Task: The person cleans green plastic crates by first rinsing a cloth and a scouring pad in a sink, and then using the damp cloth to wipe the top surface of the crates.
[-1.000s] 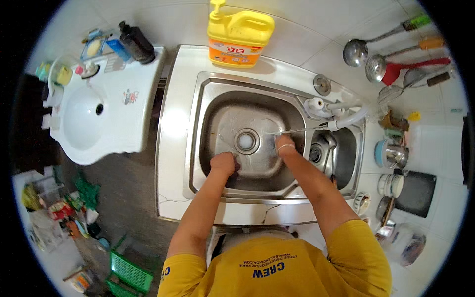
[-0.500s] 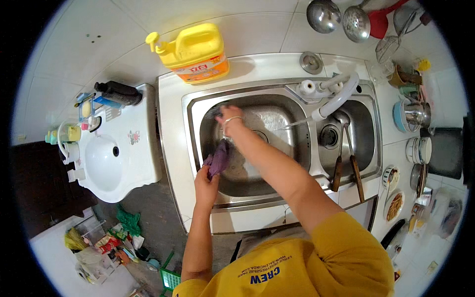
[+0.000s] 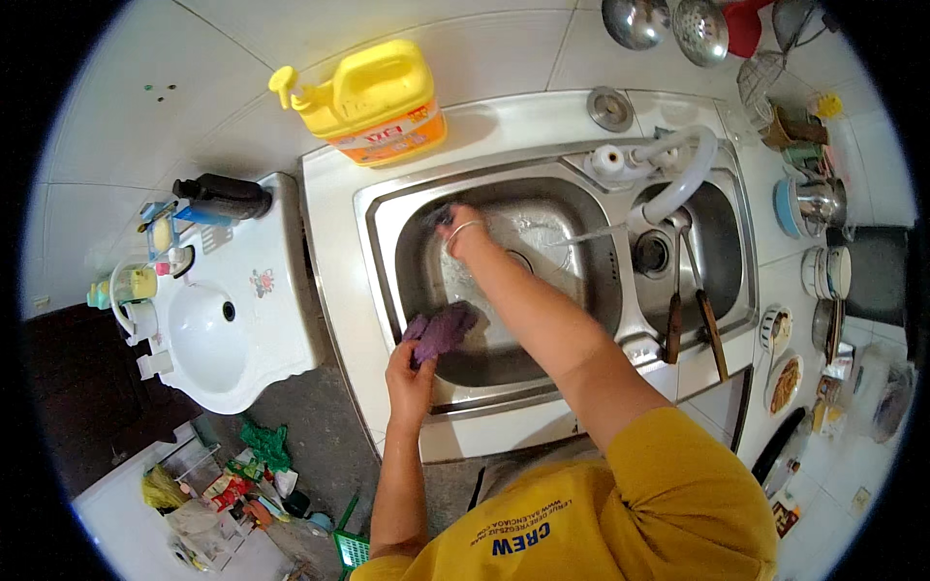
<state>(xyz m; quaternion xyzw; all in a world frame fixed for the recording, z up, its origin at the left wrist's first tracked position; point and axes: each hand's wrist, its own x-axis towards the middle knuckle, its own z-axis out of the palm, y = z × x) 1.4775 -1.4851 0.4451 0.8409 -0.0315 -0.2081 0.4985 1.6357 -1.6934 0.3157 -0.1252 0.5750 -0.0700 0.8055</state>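
In my left hand (image 3: pixel 408 380), at the near left rim of the large basin, is a bunched purple cloth (image 3: pixel 444 329). Its loose end hangs over the steel sink (image 3: pixel 455 382). My right hand (image 3: pixel 459 230) reaches into the far left part of that basin, fingers closed around something small and dark against the wall; its kind does not show. From the white faucet (image 3: pixel 668 198) a thin stream of water runs into the large basin, to the right of my right hand.
Two wooden-handled utensils (image 3: pixel 705 310) lean in the small right basin. A yellow detergent jug (image 3: pixel 386 102) stands behind the sink at the left. Ladles (image 3: pixel 635 21) hang on the wall. Dishes (image 3: pixel 783 382) line the right counter; a white washbasin (image 3: pixel 208 334) is at the left.
My left hand has lifted the purple cloth's loose end to the right, away from my right wrist. My right hand stays at the basin's far left. The whole view has shifted slightly.
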